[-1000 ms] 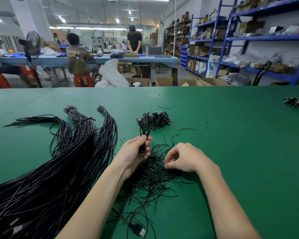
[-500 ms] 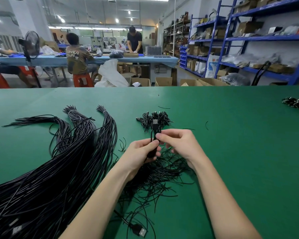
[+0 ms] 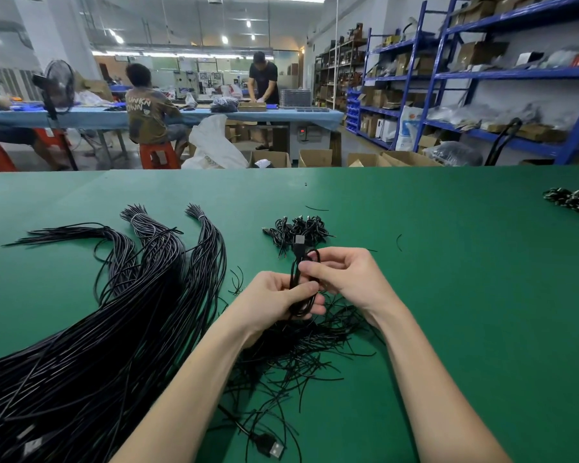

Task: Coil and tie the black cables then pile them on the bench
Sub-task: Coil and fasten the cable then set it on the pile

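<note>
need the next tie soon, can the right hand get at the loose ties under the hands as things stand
Probably not straight away: the right hand pinches the coiled cable that the left hand grips. The loose ties lie bare on the bench just below, nothing covering them.

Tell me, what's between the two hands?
A coiled black cable. The left hand grips its lower loops and the right hand pinches it higher up, as the head view shows.
</note>
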Action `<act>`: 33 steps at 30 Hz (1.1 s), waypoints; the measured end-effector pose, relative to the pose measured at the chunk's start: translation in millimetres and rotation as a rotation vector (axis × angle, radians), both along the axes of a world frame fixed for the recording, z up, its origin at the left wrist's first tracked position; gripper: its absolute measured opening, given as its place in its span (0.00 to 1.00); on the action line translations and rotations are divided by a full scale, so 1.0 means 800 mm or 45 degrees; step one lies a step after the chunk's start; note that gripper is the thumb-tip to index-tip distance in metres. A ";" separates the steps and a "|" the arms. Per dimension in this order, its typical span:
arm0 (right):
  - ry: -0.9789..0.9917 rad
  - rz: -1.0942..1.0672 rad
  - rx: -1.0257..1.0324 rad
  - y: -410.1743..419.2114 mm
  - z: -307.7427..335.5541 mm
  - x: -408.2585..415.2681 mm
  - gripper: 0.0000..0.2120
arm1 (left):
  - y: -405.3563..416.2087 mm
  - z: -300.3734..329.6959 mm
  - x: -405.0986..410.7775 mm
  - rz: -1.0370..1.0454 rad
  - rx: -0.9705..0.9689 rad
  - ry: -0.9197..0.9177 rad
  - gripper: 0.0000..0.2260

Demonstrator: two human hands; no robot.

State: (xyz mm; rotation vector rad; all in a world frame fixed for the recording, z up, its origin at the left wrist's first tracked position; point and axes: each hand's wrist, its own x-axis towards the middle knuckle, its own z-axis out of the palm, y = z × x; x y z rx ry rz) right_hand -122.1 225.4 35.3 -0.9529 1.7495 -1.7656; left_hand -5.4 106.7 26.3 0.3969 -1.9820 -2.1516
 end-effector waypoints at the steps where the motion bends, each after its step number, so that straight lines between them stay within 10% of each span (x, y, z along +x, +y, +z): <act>1: -0.020 -0.016 -0.019 0.000 0.000 -0.001 0.04 | 0.001 0.001 0.000 -0.022 -0.022 0.004 0.08; 19: 0.011 -0.199 0.104 -0.009 0.002 0.002 0.10 | 0.006 0.000 -0.005 -0.120 -0.684 -0.154 0.11; 33: -0.371 -0.098 0.106 0.002 -0.014 -0.019 0.20 | -0.004 -0.010 -0.010 0.174 0.000 0.124 0.08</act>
